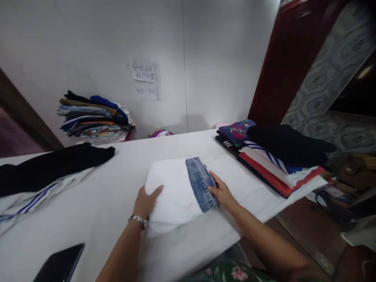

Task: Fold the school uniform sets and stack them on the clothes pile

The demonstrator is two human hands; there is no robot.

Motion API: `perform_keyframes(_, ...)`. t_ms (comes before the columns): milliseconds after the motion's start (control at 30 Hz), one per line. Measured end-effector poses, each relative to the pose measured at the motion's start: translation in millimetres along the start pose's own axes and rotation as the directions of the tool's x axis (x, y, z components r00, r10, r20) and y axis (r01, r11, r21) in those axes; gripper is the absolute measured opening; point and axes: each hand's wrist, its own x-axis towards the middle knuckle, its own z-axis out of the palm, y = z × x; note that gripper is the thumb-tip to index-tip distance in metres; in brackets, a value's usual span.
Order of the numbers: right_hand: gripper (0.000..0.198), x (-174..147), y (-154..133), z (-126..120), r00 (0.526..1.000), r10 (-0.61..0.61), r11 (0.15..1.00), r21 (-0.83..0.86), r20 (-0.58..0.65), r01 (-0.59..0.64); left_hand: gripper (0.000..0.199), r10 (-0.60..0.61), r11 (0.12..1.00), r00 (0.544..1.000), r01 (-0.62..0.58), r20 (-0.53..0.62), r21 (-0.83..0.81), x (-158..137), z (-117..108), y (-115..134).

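A folded white garment with a blue denim band along its right side lies on the white table in front of me. My left hand grips its left edge, thumb on top and the other fingers hidden beneath or behind the cloth. At the opposite edge, my right hand pinches the denim between thumb and fingers. A bracelet circles my left wrist.
To the right are folded clothes in stacks, with a black garment on top. Against the wall at left rises a tall clothes pile. Black trousers or a similar dark garment lie left, and a dark phone-like slab sits near the front.
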Motion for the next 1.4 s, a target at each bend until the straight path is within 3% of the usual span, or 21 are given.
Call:
perform_keyframes(167, 0.074, -2.6, 4.4, -14.6, 0.999, -0.014, 0.942, -0.335, 0.034, 0.024, 0.072, 0.002, 0.998, 1.0, -0.001, -0.005, 0.068, -7.3, 7.8, 1.1)
perform_keyframes(267, 0.069, -9.0, -10.1, -12.8, 0.984, -0.145, 0.77, -0.614, 0.1, 0.176, 0.074, 0.004, 0.997, 1.0, -0.005, 0.006, 0.072, -7.1, 8.5, -1.6)
perform_keyframes(400, 0.064, -14.6, -37.5, 7.1, 0.898, -0.352, 0.499, -0.76, 0.263, 0.418, 0.076, -0.003, 0.997, 1.0, 0.001, 0.018, 0.076, -7.1, 8.1, -2.9)
perform_keyframes(500, 0.061, -12.2, -38.3, 21.2, 0.882, -0.257, 0.42, -0.776, 0.395, 0.47, 0.074, 0.009, 0.999, 1.0, -0.01, 0.022, 0.047, -8.7, 8.1, -2.5)
perform_keyframes(600, 0.056, -5.9, -24.5, 22.9, 0.885, -0.175, 0.39, -0.795, 0.43, 0.464, 0.075, 0.001, 0.999, 1.0, -0.002, 0.023, 0.045, -10.8, 8.8, -2.6)
perform_keyframes(700, 0.057, -2.8, -12.5, 10.7, 0.887, -0.208, 0.455, -0.762, 0.413, 0.462, 0.08, -0.014, 0.998, 1.0, 0.013, 0.019, 0.057, -11.8, 9.9, -3.2)
perform_keyframes(867, 0.053, -13.3, -4.6, -33.6, 0.936, -0.264, 0.723, -0.595, 0.234, 0.353, 0.073, -0.001, 0.994, 1.0, -0.001, 0.017, 0.107, -10.9, 3.5, -6.8)
perform_keyframes(1067, 0.064, -22.0, -9.3, -86.4, 0.869, -0.279, 0.672, -0.563, 0.409, 0.481, 0.042, 0.109, 0.981, 0.994, -0.108, 0.002, 0.162, -16.8, -27.9, -27.5)
perform_keyframes(1133, 0.07, -21.3, -10.9, -87.6, 0.897, -0.207, 0.762, -0.512, 0.39, 0.398, 0.044, 0.048, 0.998, 0.999, -0.049, 0.025, 0.038, -22.6, -34.6, -34.0)
perform_keyframes(1233, 0.084, -20.8, -8.8, -71.4, 0.962, -0.042, 0.916, -0.373, 0.271, 0.145, 0.058, -0.066, 0.98, 0.99, 0.088, 0.124, -0.178, -32.2, -34.3, -36.5)
perform_keyframes(1300, 0.095, -20.4, -5.3, -55.5, 0.973, 0.039, 0.943, -0.331, 0.226, 0.039, 0.061, -0.067, 0.968, 0.985, 0.103, 0.161, -0.228, -36.5, -28.9, -33.5)
perform_keyframes(1400, 0.094, -13.6, -3.5, -40.3, 0.972, 0.05, 0.945, -0.325, 0.229, 0.027, 0.049, -0.029, 0.985, 0.995, 0.045, 0.096, -0.166, -40.5, -18.1, -27.3)
